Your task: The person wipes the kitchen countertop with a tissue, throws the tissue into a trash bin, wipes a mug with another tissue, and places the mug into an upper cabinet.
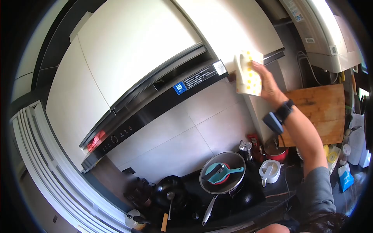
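Observation:
High up at the right of the range hood, my right hand (268, 83) grips a cream pitcher-like container (249, 73) with yellow dots. Its handle faces left, and my fingers wrap its right side, in front of the white upper cabinet (233, 23). A dark band with a blue-grey device is on my wrist. My left hand is out of the frame.
Below stand a grey pan (208, 188) holding turquoise utensils, a black wok (161, 190) with a ladle, a white lidded pot (274, 176) and a red pot (276, 155). A wooden board (326, 112) leans at the right. The hood's edge (155, 105) juts out.

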The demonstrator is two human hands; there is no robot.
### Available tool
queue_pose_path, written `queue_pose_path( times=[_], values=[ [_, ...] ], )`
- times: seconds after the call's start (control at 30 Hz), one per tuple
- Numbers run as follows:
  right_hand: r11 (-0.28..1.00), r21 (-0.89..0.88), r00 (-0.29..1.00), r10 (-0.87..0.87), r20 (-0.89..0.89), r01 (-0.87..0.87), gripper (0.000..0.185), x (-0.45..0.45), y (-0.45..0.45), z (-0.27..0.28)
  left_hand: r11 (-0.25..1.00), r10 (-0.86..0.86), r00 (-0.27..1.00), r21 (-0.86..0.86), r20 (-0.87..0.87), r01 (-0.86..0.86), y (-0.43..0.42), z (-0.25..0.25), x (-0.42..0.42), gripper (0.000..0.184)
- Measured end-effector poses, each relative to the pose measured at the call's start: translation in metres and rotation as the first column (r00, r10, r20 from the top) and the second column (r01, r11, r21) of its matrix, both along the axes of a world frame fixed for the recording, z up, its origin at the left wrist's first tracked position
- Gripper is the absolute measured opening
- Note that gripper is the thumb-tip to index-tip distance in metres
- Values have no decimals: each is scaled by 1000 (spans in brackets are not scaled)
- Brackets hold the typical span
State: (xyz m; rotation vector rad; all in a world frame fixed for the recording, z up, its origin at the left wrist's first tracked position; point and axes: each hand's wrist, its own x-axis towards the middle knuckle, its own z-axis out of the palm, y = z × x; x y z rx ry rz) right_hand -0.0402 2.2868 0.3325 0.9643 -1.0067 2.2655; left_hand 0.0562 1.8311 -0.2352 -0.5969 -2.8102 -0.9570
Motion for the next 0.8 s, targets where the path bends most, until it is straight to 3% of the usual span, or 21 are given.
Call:
queue_pose_path(
  times=[0.03, 0.07, 0.1, 0.17, 0.23, 0.27, 0.33, 0.43, 0.53, 0.63, 0.73, 0.8],
  values=[
    [998, 50, 999, 35, -32, -33, 46, 24, -2, -4, 1000, -2, 1000, -2, 0, 2, 2, -1, 0, 25],
    [998, 26, 998, -55, -30, 56, 51, 47, -2, -9, 1000, -4, 1000, -7, -1, 4, 4, -1, -2, 25],
    [983, 121, 988, -132, -81, 141, 55, 67, 8, -15, 1000, -9, 1000, -8, -4, 9, 5, -2, -3, 25],
    [881, 132, 888, -436, -143, 454, 66, 112, 13, -24, 1000, -20, 1000, -13, -7, 20, 10, -5, -5, 25],
    [965, 120, 956, -205, -207, 233, 80, 141, 32, -30, 999, -30, 999, -20, -15, 30, 16, -7, -8, 26],
    [952, 153, 941, -222, -254, 266, 84, 157, 51, -34, 999, -38, 999, -23, -18, 38, 18, -10, -8, 26],
    [905, 26, 901, -421, -102, 425, 88, 197, 69, -46, 998, -56, 998, -37, -31, 54, 23, -15, -11, 26],
    [715, 102, 720, -694, -15, 692, 82, 228, 83, -74, 995, -89, 994, -60, -61, 85, 28, -27, -14, 27],
    [487, 266, 502, -865, 12, 832, 76, 238, 72, -99, 988, -138, 985, -82, -105, 130, 31, -40, -17, 27],
    [290, 345, 340, -936, -92, 893, 70, 232, 52, -100, 983, -165, 976, -104, -140, 151, 30, -50, -20, 28],
    [134, 288, 206, -949, -238, 948, 65, 206, 39, -69, 977, -185, 966, -137, -183, 161, 18, -64, -23, 28],
    [68, 212, 132, -943, -307, 975, 61, 168, 36, -34, 980, -169, 977, -124, -129, 153, 23, -43, -18, 28]
  ],
)
